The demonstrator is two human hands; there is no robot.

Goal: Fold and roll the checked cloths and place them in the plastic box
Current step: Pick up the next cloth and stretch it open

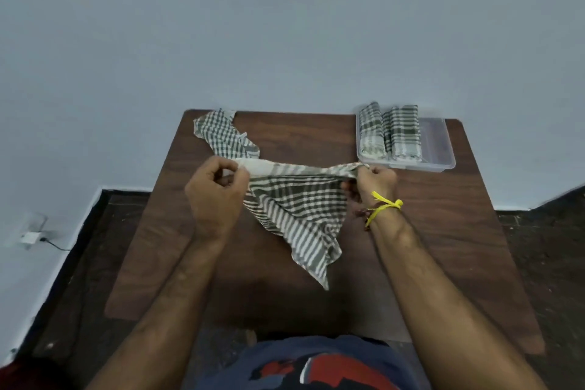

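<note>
Head view: both hands, left (215, 196) and right (375, 185), pinching checked cloth (297, 209) corners above table (443, 231).

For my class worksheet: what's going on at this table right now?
A person holds a checked cloth stretched between the left hand and right hand, each pinching a top corner, the rest hanging toward the wooden table. Another loose cloth lies at the far left. Two rolled cloths already sit in the plastic box.
</note>
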